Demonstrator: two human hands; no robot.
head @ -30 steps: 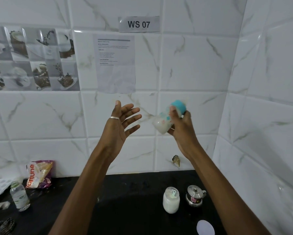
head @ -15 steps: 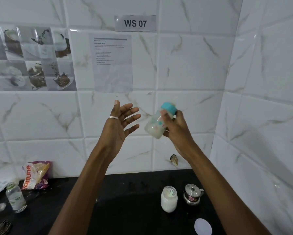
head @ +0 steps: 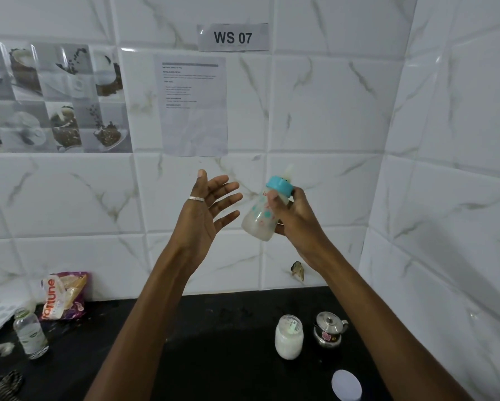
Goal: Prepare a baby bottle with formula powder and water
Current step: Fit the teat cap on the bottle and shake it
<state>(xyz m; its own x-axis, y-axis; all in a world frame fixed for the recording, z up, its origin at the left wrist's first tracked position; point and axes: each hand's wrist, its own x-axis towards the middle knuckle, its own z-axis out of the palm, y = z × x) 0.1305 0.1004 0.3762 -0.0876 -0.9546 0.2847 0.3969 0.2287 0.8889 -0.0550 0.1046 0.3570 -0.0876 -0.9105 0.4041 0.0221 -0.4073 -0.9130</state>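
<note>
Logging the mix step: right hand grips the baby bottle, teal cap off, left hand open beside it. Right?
No: the head view shows the teal cap on the baby bottle. The right hand does grip it, and the left hand is open beside it.

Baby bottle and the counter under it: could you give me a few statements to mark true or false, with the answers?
1. The right hand grips the baby bottle. True.
2. The baby bottle has no top on it. False: its teal collar is on, with the teat above it.
3. The left hand holds the water bottle. False: the left hand is open, with fingers spread, and holds nothing. The water bottle stands on the counter.
4. A jar of white powder stands on the counter beside a small steel pot. True.
</note>
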